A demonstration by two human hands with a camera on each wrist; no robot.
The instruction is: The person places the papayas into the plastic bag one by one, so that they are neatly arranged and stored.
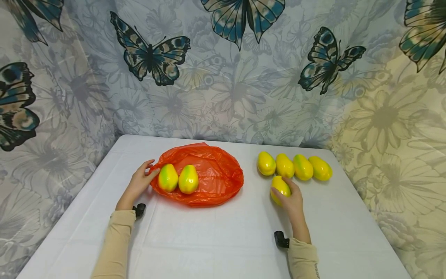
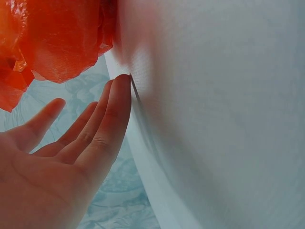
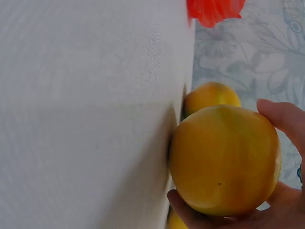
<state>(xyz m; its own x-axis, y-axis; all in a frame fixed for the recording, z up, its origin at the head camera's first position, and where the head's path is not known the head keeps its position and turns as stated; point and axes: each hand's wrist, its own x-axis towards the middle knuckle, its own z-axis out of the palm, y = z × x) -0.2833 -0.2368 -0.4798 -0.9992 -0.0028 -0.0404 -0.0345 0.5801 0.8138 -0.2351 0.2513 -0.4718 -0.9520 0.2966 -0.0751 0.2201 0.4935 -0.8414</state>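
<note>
My right hand [image 1: 292, 197] grips a glossy yellow, mango-like fruit [image 1: 280, 190], thumb on one side and fingers on the other. In the right wrist view that fruit [image 3: 224, 160] sits close against the white cloth; whether it touches cannot be told. My left hand [image 1: 140, 179] is at the left rim of a red plastic bag [image 1: 216, 178] spread with its mouth upward. The left wrist view shows that hand [image 2: 71, 152] with extended fingers beside the bag [image 2: 57, 38]. Two yellow-green fruits, one [image 1: 168, 178] on the left and another [image 1: 188, 179] beside it, lie in the bag.
Beyond my right hand several like fruits stand in a row, from the leftmost [image 1: 266, 163] to the rightmost [image 1: 320, 168]. A white cloth [image 1: 202, 240] covers the table. A butterfly-patterned curtain [image 1: 237, 100] hangs behind it.
</note>
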